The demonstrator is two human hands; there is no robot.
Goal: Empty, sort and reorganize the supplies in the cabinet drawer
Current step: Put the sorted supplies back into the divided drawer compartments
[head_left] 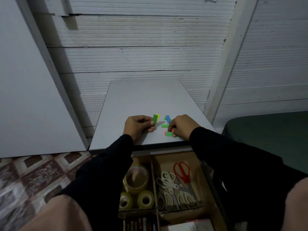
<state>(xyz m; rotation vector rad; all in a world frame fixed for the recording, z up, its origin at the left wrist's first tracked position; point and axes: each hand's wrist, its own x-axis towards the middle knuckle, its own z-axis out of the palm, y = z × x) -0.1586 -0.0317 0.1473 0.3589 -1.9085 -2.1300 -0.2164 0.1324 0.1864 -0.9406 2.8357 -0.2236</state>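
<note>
- Here, near the front edge of the desk [141,97], the left hand [138,126] pinches green and yellow strips [155,117].
- The right hand [180,125] pinches a small orange piece [172,130]; loose strips [167,119] lie beside it.
- Below, the open drawer [166,157] holds tape rolls [136,179] and scissors [181,171].

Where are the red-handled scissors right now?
The red-handled scissors lie in the open drawer's right-hand compartment, low in the head view, beside the white-handled scissors and right of the tape rolls.
</note>
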